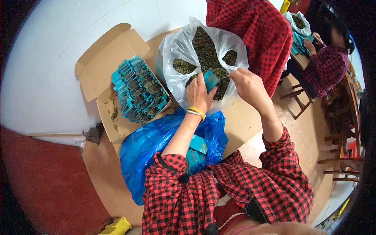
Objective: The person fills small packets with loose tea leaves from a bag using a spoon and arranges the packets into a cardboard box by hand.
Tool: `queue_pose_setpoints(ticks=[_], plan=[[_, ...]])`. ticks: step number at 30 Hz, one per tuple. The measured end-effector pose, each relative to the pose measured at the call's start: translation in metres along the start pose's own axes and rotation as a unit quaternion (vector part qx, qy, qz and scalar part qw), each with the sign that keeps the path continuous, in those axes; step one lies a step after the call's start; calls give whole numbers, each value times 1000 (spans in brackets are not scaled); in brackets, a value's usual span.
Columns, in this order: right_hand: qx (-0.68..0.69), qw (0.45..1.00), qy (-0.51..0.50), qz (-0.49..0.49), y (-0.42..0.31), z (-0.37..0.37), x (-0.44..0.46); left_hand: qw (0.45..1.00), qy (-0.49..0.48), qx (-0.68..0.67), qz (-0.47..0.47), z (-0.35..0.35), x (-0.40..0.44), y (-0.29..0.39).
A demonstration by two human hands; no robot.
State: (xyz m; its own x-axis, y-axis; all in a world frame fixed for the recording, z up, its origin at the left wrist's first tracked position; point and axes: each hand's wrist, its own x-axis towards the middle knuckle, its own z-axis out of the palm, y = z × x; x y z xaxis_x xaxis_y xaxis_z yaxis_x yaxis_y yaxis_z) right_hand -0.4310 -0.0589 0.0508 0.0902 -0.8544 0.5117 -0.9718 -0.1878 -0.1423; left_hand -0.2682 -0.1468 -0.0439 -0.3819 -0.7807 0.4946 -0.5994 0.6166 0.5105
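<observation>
My left hand, with a yellow band and a bracelet at its wrist, grips a small teal packet over the open plastic bag. That clear bag is full of dark, dried leaves. My right hand is closed just right of the packet, by the bag's edge; what its fingers pinch is too small to make out. Below my left forearm lies a blue plastic bag with teal packets inside it.
An open cardboard box on the left holds rows of filled teal packets. Red-and-black checked cloth hangs at the far right of the bag. Another person works at a table behind, beside a wooden stool.
</observation>
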Motion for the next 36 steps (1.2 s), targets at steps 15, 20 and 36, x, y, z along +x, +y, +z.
queue_pose_setpoints(ticks=[15,20,36], plan=[[102,988,64,-99,-18,22,68,996,72,-49,-19,-1,43,-27],[220,975,27,1,-25,44,62,993,94,-74,-6,2,34,-35],[228,950,94,191,43,77,43,994,104,-19,4,4,31,-44]])
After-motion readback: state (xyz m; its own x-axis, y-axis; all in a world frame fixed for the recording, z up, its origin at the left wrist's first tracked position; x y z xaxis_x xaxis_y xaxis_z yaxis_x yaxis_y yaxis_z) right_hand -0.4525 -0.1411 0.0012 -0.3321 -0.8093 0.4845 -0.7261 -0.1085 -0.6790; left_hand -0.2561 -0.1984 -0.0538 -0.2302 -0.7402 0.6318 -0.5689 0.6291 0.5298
